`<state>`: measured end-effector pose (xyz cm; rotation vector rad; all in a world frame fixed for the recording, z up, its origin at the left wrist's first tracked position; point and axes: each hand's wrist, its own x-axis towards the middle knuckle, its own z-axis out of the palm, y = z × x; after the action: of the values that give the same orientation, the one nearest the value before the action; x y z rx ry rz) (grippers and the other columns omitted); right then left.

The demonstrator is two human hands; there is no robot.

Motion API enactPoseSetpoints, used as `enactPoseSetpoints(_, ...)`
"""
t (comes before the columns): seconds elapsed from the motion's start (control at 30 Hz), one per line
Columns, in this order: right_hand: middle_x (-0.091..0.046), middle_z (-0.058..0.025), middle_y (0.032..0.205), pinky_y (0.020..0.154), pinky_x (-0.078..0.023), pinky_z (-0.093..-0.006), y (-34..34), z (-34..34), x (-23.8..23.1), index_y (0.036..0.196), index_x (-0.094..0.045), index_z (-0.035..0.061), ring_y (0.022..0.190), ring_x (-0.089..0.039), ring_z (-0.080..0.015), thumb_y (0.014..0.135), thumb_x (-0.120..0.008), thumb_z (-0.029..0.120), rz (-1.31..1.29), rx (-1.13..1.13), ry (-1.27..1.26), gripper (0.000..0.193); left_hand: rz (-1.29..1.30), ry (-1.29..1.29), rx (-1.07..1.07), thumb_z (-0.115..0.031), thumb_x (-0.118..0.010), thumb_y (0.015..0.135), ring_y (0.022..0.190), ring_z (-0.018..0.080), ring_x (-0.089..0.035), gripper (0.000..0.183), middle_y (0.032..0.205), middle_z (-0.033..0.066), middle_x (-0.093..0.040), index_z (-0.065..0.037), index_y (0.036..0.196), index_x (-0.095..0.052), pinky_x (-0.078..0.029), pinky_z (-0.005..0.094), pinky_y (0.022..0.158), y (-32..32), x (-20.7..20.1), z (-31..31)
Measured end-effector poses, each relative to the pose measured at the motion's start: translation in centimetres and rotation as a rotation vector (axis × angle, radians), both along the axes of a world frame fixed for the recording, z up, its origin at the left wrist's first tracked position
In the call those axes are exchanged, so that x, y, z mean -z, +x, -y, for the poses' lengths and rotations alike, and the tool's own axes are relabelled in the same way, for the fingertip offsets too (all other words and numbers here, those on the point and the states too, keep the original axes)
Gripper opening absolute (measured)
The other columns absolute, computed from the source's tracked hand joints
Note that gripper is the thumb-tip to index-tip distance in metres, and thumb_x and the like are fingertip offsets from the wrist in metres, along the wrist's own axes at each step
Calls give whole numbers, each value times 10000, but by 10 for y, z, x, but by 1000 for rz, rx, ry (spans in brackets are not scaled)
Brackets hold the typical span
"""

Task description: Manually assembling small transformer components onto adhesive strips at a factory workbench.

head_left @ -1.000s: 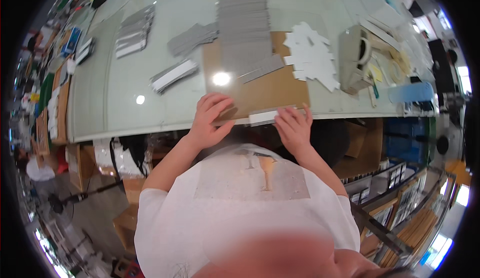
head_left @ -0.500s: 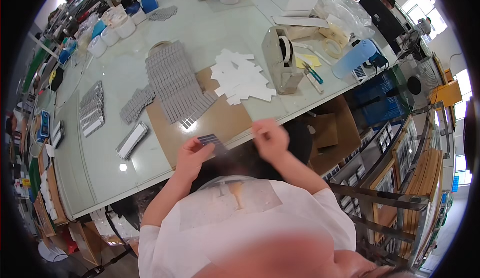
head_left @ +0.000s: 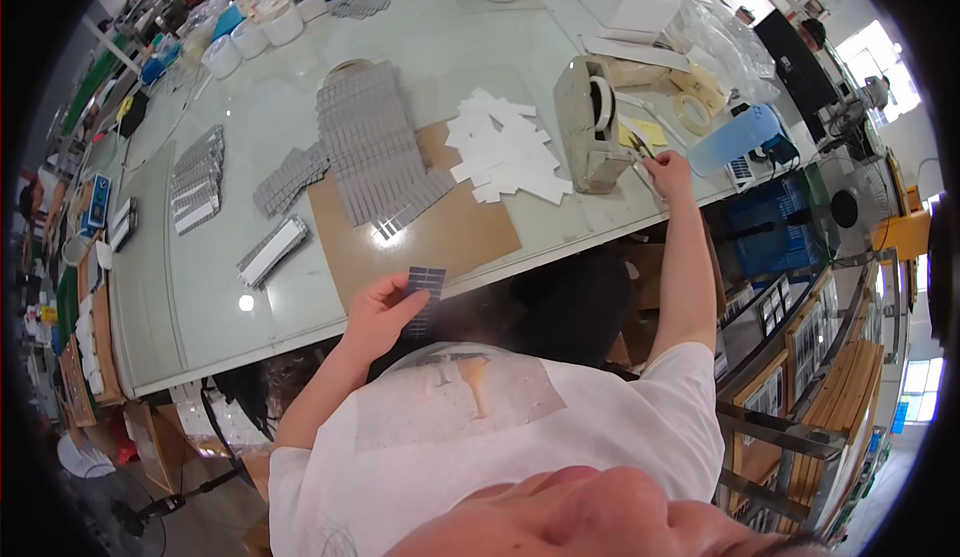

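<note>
My left hand [head_left: 384,312] is closed on a narrow dark strip [head_left: 425,287] marked with light crosswise lines, held upright at the table's front edge. At the right, my right hand [head_left: 668,175] has its fingers closed round the handle end of small pointed snips [head_left: 638,143]; their tips point away beside the tape dispenser [head_left: 592,157]. The hand covers the handles. A brown board [head_left: 440,242] lies in front of me, with overlapping rows of grey segmented strips [head_left: 365,137] across it. Beside these is a loose pile of white slips [head_left: 505,147].
Smaller stacks of strips [head_left: 200,182] and a bundle [head_left: 272,253] lie at the left. A blue bottle [head_left: 725,142] and tape rolls [head_left: 692,112] stand beyond my right hand. At the back are a white box [head_left: 620,2] and white rolls [head_left: 250,39]. Framed panels [head_left: 800,307] fill a rack at right.
My right hand has gone from the table's front edge out to the snips at the right and closed on them. The strip in my left hand has turned more upright. The view has shifted slightly.
</note>
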<state>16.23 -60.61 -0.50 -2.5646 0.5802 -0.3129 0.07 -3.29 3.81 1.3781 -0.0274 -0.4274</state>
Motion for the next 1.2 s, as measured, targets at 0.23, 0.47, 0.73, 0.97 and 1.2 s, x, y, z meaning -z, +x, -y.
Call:
enactPoseSetpoints(0.23, -695, -131, 1049, 647, -523, -279, -60, -74, -26, 1296, -511, -33, 749, -641, -153, 999, -582, 42, 721, -14, 784, 314, -55, 112, 69, -96, -716, 974, 955, 87, -656, 309, 1106, 28, -722, -4, 1266, -669, -542, 271, 860, 11, -2, -12)
enactPoseSetpoints(0.47, -642, -1, 864, 547, -317, -217, -166, -254, -30, 1308, -681, 10, 604, -395, -48, 1089, -499, 283, -240, -449, 1133, 395, -92, 50, 180, -80, -711, 968, 995, 101, -677, 334, 1134, 53, -725, -6, 1287, -644, -554, 282, 878, 19, -17, -6)
enactPoseSetpoints(0.73, -594, 24, 806, 557, -279, -196, -173, -324, -39, 1255, -704, -16, 608, -381, -33, 1089, -527, 274, -352, -448, 1319, 378, -35, 92, 230, -9, -687, 969, 946, 59, -653, 344, 1112, 34, -710, 5, 1307, -630, -547, 233, 830, 13, -20, -10)
enactPoseSetpoints(0.97, -524, 65, 713, 562, -289, -218, -171, -334, -43, 819, -660, 53, 624, -381, -29, 1076, -567, 280, -376, -475, 1304, 355, -66, 104, 242, -45, -682, 966, 1038, 112, -662, 356, 1163, 54, -718, -8, 1317, -631, -531, 291, 936, 12, -23, -16)
enactPoseSetpoints(1.2, -565, 39, 767, 553, -275, -199, -171, -332, -34, 1208, -733, 0, 614, -372, -33, 1081, -541, 270, -366, -448, 1292, 355, -50, 120, 220, -17, -689, 970, 943, 50, -644, 338, 1096, 14, -712, -2, 1304, -641, -539, 228, 827, 12, -23, -15)
